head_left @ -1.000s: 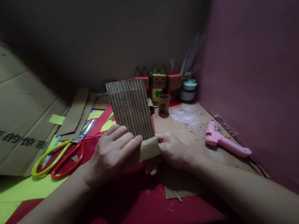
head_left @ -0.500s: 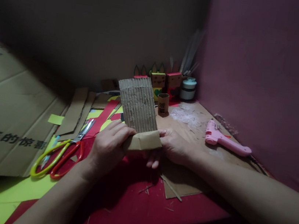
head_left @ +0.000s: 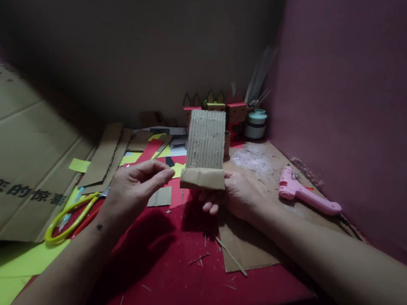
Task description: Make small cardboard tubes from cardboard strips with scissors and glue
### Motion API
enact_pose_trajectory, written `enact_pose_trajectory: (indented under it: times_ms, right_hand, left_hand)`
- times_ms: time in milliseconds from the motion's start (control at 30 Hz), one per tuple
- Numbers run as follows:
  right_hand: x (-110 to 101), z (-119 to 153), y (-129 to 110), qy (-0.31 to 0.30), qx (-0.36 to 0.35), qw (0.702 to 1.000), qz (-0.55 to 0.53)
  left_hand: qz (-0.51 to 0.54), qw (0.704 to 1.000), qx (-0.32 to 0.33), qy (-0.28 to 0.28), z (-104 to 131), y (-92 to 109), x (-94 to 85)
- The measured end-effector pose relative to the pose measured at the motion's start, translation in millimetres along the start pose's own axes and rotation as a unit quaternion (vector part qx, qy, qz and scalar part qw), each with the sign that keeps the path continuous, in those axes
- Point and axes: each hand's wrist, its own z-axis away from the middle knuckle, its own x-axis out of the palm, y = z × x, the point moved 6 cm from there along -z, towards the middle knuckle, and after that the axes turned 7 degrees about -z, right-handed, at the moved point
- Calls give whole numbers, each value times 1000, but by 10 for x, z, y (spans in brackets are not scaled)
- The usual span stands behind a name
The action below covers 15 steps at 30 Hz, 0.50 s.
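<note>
My right hand (head_left: 237,195) grips a piece of corrugated cardboard (head_left: 207,140) by its lower right corner. The ridged inner side of the cardboard faces me, and its lower end is folded up into a smooth tan flap (head_left: 203,178). Just left of that flap is my left hand (head_left: 141,181), apart from the cardboard, thumb and forefinger brought together in a pinch. Whether anything small sits between those fingertips cannot be made out. Scissors (head_left: 72,219) with yellow and red handles lie beside my left wrist, their blades mostly hidden behind the hand.
A pink glue gun (head_left: 307,191) lies at right by the wall. Small cardboard figures (head_left: 236,111) and a light-blue jar (head_left: 256,124) stand at the back. Cardboard strips (head_left: 103,153) and coloured paper lie left, beside a large printed cardboard sheet (head_left: 17,156). A flat cardboard piece (head_left: 250,247) lies under my right arm.
My left hand has let go of the cardboard and moved left. The cardboard, still in my right hand, has turned more upright and now covers most of the small cardboard tube behind it.
</note>
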Motion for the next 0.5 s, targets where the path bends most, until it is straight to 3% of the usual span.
enact_pose_trajectory:
  times_ms: [200,333,433,500]
  right_hand:
    - [-15,-7,-9,8,-37,999,-3]
    - [-25,1,-10,12,-40,999,-1]
    - [-9,9,-12,4,-47,999,8]
    - [3,11,-10,1,-50,999,10]
  left_hand:
    - [114,971,-153,-146,54,-204,281]
    - [188,943,-184,-202,108,-221,414]
    - [179,948,-171,-200,119,-154,436]
    - [135,966,-155,-159,116,-106,406]
